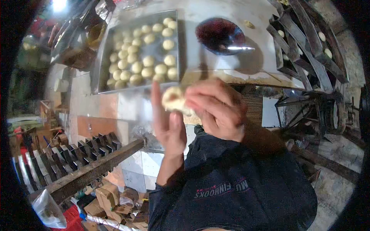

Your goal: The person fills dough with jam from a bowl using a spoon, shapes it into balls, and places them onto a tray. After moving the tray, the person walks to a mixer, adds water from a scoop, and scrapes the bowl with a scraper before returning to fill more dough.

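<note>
A pale piece of dough [174, 101] with a darker reddish-brown centre is held up between my two hands, near the table's front edge. My left hand [169, 129] holds its left side and underside between fingers and thumb. The fingers of my right hand [217, 106] are pinched together at its right side, somewhat blurred. Behind my left hand, many round dough balls [148, 61] sit in a metal tray [177, 46]. Beyond my right hand stands a dark bowl [216, 32] with a reddish-brown filling and a shiny utensil [241, 49].
The pale worktable [254, 9] bears a small dough scrap [249, 24]. Stacked metal trays [295, 34] with a few dough balls stand at the right. At lower left are a long beam [96, 165], a row of metal moulds [61, 159], cardboard boxes [106, 196] and a plastic bag [48, 210].
</note>
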Demonstrator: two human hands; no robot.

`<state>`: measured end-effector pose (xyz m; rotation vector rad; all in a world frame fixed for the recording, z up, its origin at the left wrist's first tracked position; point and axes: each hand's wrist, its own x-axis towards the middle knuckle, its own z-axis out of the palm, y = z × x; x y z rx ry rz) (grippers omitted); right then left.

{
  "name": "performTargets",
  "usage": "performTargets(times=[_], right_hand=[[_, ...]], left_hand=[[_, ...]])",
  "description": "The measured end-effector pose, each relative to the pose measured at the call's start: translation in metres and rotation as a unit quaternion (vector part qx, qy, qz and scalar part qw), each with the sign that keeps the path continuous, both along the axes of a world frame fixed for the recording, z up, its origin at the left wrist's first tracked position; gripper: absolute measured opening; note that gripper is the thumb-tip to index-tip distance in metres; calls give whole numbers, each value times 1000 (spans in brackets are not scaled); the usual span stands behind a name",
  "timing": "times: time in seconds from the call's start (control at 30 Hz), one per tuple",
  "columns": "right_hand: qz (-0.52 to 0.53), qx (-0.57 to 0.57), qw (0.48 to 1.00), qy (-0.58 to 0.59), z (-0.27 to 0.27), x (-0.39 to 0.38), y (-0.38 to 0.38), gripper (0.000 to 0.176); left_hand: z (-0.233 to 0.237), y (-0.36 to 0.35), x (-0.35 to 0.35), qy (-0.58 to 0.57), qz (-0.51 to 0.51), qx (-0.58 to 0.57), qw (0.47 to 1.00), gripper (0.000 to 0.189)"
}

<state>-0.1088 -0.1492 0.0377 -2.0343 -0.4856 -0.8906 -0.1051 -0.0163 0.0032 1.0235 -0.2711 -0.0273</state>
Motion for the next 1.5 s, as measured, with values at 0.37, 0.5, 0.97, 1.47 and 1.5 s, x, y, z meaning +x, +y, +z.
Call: performTargets(times=[0.37, 0.5, 0.97, 1.47, 1.5], right_hand=[[89, 195, 930, 299, 19, -43, -68, 33], [-7, 29, 991, 130, 17, -56, -99, 29], [-13, 137, 990, -25, 42, -80, -322, 33], [-52, -118, 989, 70, 88, -130, -437, 44], [-137, -97, 984, 51, 101, -137, -432, 36]], left_hand=[[-14, -46, -3, -411, 139, 324, 841, 35], [-1, -85, -13, -409, 120, 515, 744, 71], [38, -329, 12, -399, -82, 41, 912, 26], [117, -452, 11, -420, -105, 150, 889, 34], [122, -453, 12, -465, -96, 276, 836, 31]])
